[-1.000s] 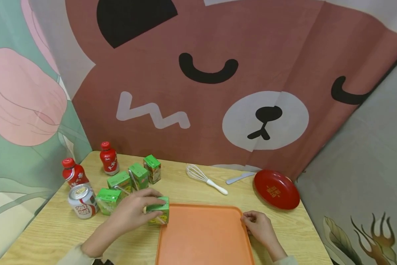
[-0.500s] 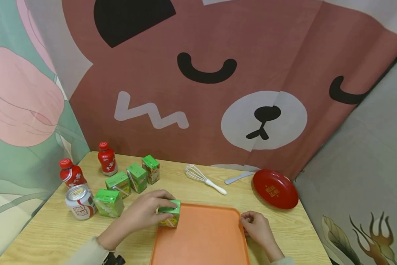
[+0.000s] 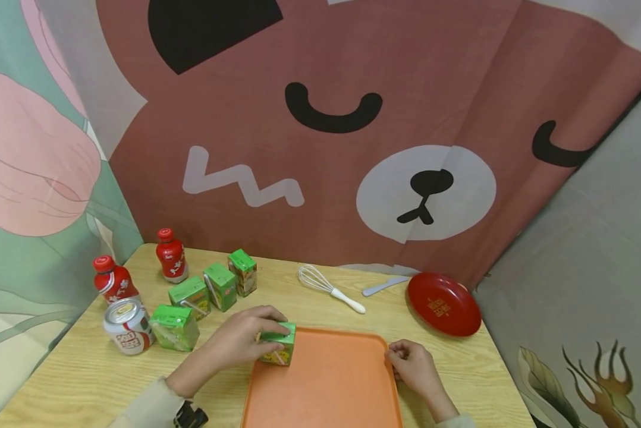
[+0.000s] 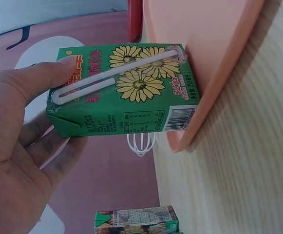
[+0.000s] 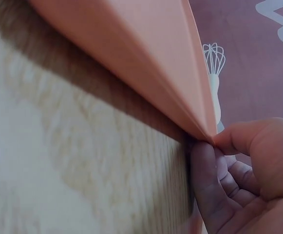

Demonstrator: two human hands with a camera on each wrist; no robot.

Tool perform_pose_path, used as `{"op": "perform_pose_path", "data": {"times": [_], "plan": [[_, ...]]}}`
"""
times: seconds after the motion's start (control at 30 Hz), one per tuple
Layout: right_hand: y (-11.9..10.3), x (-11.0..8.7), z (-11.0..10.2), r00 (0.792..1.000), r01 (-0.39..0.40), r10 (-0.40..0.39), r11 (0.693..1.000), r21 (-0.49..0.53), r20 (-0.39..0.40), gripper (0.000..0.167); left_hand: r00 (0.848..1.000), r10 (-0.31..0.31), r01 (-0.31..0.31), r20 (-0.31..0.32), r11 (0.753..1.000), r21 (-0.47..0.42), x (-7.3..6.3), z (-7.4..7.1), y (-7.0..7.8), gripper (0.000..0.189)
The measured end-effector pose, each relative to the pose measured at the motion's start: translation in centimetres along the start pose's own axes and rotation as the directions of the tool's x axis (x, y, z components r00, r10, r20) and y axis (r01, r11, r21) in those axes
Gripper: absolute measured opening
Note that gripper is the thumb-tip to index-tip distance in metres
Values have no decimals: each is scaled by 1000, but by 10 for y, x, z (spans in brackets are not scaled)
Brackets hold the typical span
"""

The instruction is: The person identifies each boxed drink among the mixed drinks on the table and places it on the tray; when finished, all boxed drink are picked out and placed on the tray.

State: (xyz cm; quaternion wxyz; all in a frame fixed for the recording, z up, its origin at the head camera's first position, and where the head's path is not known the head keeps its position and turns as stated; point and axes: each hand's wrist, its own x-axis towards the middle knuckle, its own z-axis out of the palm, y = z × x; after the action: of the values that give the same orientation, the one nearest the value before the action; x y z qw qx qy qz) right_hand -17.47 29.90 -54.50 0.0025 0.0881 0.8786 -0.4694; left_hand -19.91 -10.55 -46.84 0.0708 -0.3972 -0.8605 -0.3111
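Observation:
My left hand (image 3: 248,336) grips a green drink carton (image 3: 285,345) by its upper end, thumb on one side and fingers on the other. Yellow flowers and a white straw show on that carton (image 4: 131,90) in the left wrist view. Its lower end is at the back left corner of the orange tray (image 3: 326,386), inside the rim; whether it bears its full weight there I cannot tell. At the tray's back right corner, my right hand (image 3: 418,370) pinches the rim between thumb and fingers, as the right wrist view shows at the tray's corner (image 5: 180,92).
Several more green cartons (image 3: 175,328) stand left of the tray, beside a white and red can (image 3: 129,327) and two red bottles (image 3: 172,255). Behind the tray lie a whisk (image 3: 331,289), a grey knife (image 3: 385,286) and a red plate (image 3: 443,304) near the wall.
The left hand has carried the carton rightward, from the tray's left edge to inside its back left corner. My right hand keeps its pinch on the rim.

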Motion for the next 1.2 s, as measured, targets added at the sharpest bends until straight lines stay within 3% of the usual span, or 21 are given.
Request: {"op": "perform_pose_path", "data": {"times": [0.83, 1.07, 1.2], "plan": [[0, 0, 0, 1000, -7, 7, 1000, 15, 4, 10, 999, -9, 10, 35, 999, -42, 2, 4, -4, 25], [0, 0, 0, 1000, -4, 4, 1000, -5, 4, 11, 997, -61, 59, -49, 997, -48, -8, -1, -6, 23], [-1, -1, -1, 1000, -8, 8, 1000, 0, 8, 12, 988, -93, 99, -124, 994, 50, -22, -15, -8, 20]]}}
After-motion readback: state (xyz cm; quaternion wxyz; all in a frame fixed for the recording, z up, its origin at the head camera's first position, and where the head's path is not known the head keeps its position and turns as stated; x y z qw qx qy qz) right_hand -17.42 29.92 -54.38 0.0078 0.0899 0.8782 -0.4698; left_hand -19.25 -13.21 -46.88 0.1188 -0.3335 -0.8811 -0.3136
